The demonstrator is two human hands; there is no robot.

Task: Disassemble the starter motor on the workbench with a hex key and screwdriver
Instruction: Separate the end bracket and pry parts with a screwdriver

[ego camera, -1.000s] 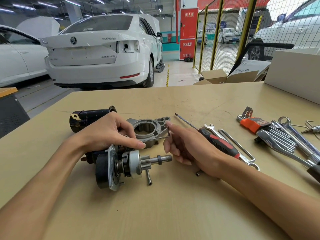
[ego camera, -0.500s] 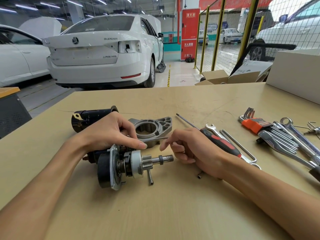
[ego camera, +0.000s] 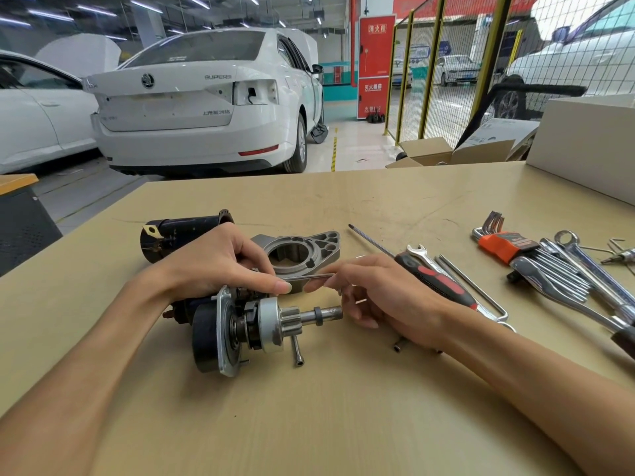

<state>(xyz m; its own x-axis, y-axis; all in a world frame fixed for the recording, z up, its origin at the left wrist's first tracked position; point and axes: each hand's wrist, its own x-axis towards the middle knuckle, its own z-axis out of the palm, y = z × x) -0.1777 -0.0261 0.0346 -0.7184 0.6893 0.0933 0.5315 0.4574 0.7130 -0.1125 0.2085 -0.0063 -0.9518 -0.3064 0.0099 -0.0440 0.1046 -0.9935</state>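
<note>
The starter motor core [ego camera: 240,326] lies on its side on the workbench [ego camera: 309,407], its pinion shaft [ego camera: 321,316] pointing right. My left hand [ego camera: 220,262] rests on top of the core, fingers curled over it. A thin hex key [ego camera: 309,277] is pinched in my right hand [ego camera: 374,293], held level with its tip at my left fingertips. Behind the hands lie the grey nose housing [ego camera: 302,252] and the black motor casing [ego camera: 178,233]. A loose bolt [ego camera: 297,352] lies in front of the shaft. The red-and-black screwdriver [ego camera: 433,273] lies beside my right hand.
A spanner [ego camera: 421,254] and a long hex key [ego camera: 481,293] lie by the screwdriver. An orange hex key set [ego camera: 505,245] and several wrenches [ego camera: 584,269] sit at the right. A small bolt [ego camera: 398,347] lies under my right wrist. A white box [ego camera: 584,142] stands far right.
My right hand moved left from the nose housing and turned the hex key level, its tip now at my left fingertips above the motor core. My left hand kept its place.
</note>
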